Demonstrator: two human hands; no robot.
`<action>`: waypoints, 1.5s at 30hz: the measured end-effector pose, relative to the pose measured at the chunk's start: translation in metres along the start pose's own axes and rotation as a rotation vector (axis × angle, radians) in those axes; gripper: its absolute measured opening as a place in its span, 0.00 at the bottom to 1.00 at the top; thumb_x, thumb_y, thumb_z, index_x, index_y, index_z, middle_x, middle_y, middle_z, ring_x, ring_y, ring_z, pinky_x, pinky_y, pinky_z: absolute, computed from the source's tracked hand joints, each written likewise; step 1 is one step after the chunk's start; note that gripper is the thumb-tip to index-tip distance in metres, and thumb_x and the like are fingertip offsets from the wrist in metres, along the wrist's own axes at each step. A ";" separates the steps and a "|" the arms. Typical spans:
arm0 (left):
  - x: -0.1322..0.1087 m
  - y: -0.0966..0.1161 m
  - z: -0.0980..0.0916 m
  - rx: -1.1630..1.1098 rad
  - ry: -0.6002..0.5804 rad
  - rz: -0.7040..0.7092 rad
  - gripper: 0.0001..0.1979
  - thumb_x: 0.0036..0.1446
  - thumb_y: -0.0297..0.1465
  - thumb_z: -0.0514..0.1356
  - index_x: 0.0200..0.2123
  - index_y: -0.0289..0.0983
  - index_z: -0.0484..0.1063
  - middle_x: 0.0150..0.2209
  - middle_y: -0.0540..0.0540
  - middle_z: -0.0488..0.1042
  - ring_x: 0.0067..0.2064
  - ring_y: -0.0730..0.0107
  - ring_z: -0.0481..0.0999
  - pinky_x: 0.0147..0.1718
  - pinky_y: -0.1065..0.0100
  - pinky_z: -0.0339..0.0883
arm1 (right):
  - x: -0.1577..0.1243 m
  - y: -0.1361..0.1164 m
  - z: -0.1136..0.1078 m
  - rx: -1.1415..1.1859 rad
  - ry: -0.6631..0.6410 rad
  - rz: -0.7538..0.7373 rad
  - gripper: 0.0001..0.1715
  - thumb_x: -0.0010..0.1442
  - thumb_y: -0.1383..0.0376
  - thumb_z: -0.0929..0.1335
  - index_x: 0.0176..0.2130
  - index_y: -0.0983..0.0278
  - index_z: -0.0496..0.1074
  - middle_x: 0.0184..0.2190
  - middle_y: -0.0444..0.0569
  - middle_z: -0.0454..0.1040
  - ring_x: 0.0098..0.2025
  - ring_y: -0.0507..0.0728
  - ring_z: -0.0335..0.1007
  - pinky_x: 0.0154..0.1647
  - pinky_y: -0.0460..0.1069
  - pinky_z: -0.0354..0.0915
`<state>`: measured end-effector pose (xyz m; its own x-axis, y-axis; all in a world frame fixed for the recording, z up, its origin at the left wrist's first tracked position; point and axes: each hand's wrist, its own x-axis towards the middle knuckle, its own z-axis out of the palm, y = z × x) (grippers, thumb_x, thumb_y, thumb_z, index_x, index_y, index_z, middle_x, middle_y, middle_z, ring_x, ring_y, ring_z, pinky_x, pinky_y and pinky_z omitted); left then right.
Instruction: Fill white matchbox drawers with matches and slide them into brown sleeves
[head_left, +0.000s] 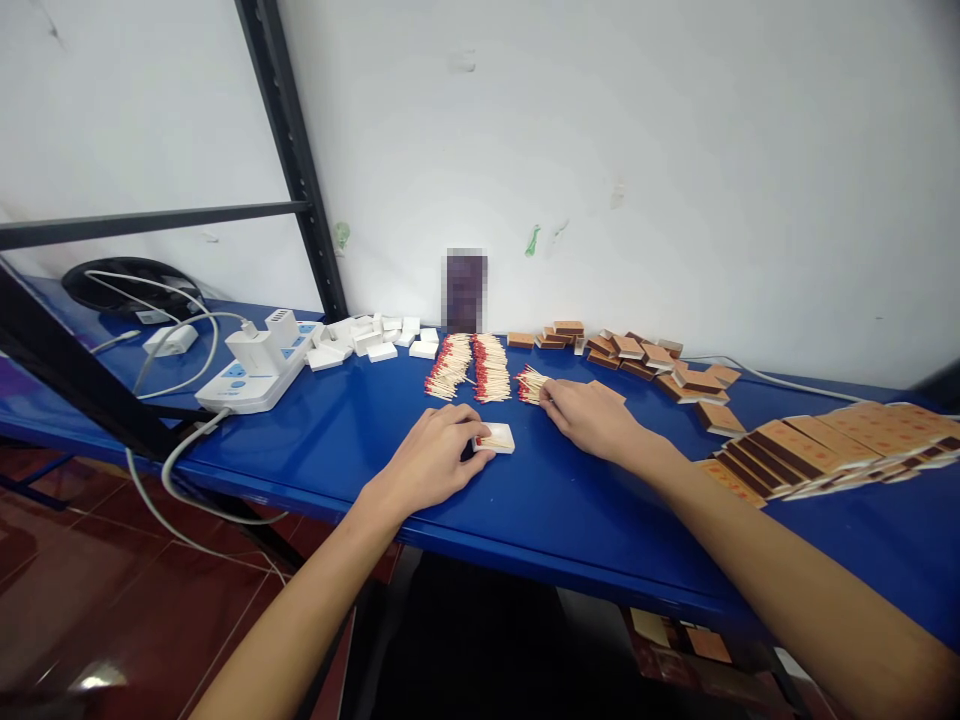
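Observation:
My left hand point(435, 455) rests on the blue table point(360, 440), its fingers closed round a small white matchbox tray point(496, 438) that has a few red-tipped matches in it. My right hand point(589, 415) lies just to the right, fingers pinched on a small bunch of matches point(531, 384). Beyond both hands lie two neat piles of red-tipped matches point(472, 366).
Empty white trays point(371, 340) sit at the back left beside a white power strip point(255, 372) with chargers and cables. Brown matchbox sleeves point(645, 358) are scattered at the back right, with rows of finished boxes point(832, 445) at the far right. A black shelf post point(296, 165) stands at the left.

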<state>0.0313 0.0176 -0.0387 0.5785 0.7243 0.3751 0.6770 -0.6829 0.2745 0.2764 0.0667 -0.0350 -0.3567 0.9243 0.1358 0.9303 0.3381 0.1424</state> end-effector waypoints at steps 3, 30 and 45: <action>0.000 0.000 0.000 -0.004 -0.005 -0.004 0.12 0.63 0.37 0.58 0.45 0.38 0.74 0.45 0.45 0.74 0.46 0.61 0.74 0.48 0.59 0.65 | -0.001 -0.001 0.001 0.040 0.006 -0.014 0.16 0.71 0.62 0.54 0.39 0.64 0.65 0.41 0.56 0.76 0.40 0.61 0.73 0.35 0.51 0.59; 0.000 -0.001 0.000 -0.119 -0.003 -0.028 0.13 0.62 0.35 0.59 0.50 0.41 0.65 0.49 0.45 0.74 0.49 0.59 0.73 0.48 0.60 0.66 | -0.025 -0.039 -0.019 0.531 0.041 -0.354 0.08 0.68 0.62 0.58 0.39 0.61 0.63 0.34 0.47 0.72 0.34 0.55 0.67 0.35 0.49 0.59; 0.000 -0.002 0.001 -0.063 0.014 0.033 0.10 0.62 0.34 0.59 0.46 0.38 0.72 0.45 0.47 0.76 0.47 0.62 0.74 0.48 0.62 0.66 | -0.021 -0.039 -0.012 0.578 0.037 -0.415 0.09 0.69 0.62 0.58 0.41 0.61 0.65 0.35 0.46 0.70 0.36 0.54 0.66 0.38 0.49 0.60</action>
<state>0.0303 0.0190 -0.0397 0.5931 0.7002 0.3974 0.6277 -0.7112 0.3164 0.2469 0.0319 -0.0313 -0.6848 0.6955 0.2174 0.6098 0.7103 -0.3514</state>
